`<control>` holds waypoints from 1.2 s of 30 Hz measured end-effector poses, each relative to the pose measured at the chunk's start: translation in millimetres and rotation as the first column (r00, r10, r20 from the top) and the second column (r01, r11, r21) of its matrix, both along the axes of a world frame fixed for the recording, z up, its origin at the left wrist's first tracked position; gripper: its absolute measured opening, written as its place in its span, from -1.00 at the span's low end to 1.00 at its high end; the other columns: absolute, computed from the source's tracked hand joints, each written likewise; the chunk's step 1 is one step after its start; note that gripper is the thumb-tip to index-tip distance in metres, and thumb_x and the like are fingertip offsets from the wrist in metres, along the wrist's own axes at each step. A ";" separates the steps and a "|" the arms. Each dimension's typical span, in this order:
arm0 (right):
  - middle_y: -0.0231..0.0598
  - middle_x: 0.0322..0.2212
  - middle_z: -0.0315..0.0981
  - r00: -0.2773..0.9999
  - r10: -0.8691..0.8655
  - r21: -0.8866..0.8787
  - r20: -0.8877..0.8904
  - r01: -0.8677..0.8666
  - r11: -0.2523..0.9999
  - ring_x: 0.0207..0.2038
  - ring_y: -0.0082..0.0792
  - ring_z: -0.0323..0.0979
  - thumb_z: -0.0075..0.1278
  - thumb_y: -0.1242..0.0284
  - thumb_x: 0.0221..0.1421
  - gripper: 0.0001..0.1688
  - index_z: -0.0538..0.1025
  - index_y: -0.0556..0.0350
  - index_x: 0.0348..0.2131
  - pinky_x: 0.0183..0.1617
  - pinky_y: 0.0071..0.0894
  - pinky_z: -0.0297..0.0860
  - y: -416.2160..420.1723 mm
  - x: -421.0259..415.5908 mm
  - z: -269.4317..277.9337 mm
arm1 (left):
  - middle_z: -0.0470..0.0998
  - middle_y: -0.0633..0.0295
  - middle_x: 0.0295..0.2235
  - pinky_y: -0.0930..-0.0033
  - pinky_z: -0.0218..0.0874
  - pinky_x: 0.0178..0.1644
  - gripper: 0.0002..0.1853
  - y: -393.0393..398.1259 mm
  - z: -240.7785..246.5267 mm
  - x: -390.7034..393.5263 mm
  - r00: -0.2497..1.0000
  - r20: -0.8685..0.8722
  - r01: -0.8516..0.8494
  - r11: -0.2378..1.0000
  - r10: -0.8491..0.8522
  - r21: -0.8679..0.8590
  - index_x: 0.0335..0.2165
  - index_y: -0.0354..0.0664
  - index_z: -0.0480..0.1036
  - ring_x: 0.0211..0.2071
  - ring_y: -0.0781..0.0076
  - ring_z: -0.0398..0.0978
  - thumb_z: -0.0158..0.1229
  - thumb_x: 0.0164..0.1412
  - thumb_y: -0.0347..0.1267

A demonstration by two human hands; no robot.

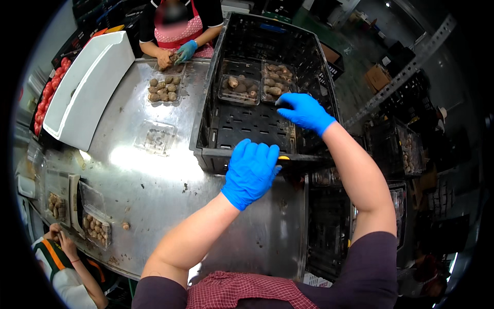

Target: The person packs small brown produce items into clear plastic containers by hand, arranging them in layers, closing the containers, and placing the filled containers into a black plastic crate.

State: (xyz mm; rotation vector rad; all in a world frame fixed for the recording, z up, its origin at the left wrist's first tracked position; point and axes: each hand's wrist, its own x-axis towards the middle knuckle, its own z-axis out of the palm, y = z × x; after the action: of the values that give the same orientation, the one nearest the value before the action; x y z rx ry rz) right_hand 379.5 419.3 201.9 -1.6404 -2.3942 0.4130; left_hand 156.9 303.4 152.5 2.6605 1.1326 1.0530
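Note:
A large black plastic crate (247,129) stands in front of me on the metal table. My left hand (251,174), in a blue glove, has its fingers curled over the crate's near rim. Inside the crate, my gloved right hand (305,112) is held above the floor on the right side, thumb and fingers apart with nothing between them. Just beyond its fingertips is a clear plastic clamshell (278,82) of small brown taro corms. To its left sits another filled clamshell (240,90), lid down.
On the steel table (154,201) lie an open clamshell of corms (163,90), a clear clamshell (156,137) and a loose corm (126,226). A white foam box (88,89) stands left. Co-workers are at the far side and lower left. Black crates (328,231) are at right.

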 end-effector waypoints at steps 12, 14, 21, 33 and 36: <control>0.00 -0.01 0.39 0.859 0.031 -0.128 0.511 0.041 0.991 -0.02 0.03 0.42 0.14 0.21 -0.02 -0.44 0.43 -0.05 -0.02 0.01 -0.04 0.40 184.1 -43.7 -116.9 | 0.36 0.25 -0.42 0.25 0.22 -0.07 -0.63 14.0 -18.2 -7.8 0.999 0.011 0.032 0.989 -0.034 0.146 -0.13 -0.21 0.44 -0.40 0.36 0.36 0.10 0.04 -0.35; 0.05 0.12 0.23 0.864 -0.009 -0.139 0.503 0.091 0.986 0.04 0.05 0.37 0.20 0.11 -0.08 -0.16 0.29 0.02 0.13 0.08 -0.05 0.36 211.0 -40.7 -130.6 | 0.42 0.20 -0.35 0.27 0.23 -0.06 -0.61 13.0 -26.7 -6.7 0.999 0.010 0.047 0.986 -0.049 0.160 -0.10 -0.23 0.44 -0.36 0.36 0.38 0.08 0.03 -0.39; 0.02 0.19 0.16 0.852 -0.023 -0.274 0.523 0.193 0.942 0.16 0.05 0.26 0.34 -0.18 -0.44 0.59 -0.18 0.12 0.32 0.21 -0.14 0.25 251.9 -28.4 -166.5 | 0.43 0.26 -0.29 0.30 0.15 0.08 -0.59 11.1 -33.5 -2.6 0.998 -0.059 -0.021 0.981 0.033 0.195 -0.08 -0.09 0.46 -0.21 0.37 0.40 0.05 0.03 -0.33; 0.10 -0.10 0.47 0.977 -0.068 -0.374 0.203 0.142 0.916 -0.05 0.04 0.45 0.37 -0.10 -0.46 0.01 0.48 0.23 -0.10 0.03 -0.15 0.37 205.8 -31.5 -158.7 | 0.44 0.23 -0.27 0.26 0.15 0.10 -0.63 11.5 -37.4 0.2 0.999 -0.007 -0.047 0.978 0.050 0.203 -0.09 -0.11 0.45 -0.19 0.34 0.39 0.07 0.08 -0.35; 0.17 -0.10 0.45 0.988 -0.127 -0.431 0.087 0.152 0.890 -0.03 0.03 0.43 0.36 -0.02 -0.44 0.01 0.44 0.31 -0.08 0.05 -0.16 0.35 191.3 -34.9 -163.4 | 0.43 0.22 -0.28 0.26 0.16 0.09 -0.62 12.0 -37.7 -1.6 1.000 0.004 -0.028 0.978 0.027 0.205 -0.09 -0.13 0.45 -0.21 0.34 0.38 0.07 0.07 -0.35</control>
State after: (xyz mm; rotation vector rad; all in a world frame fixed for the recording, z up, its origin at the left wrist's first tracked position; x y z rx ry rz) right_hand 344.5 610.7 38.5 -2.0140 -2.3172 0.9471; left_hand 155.3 315.4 114.9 2.8050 1.1206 1.2392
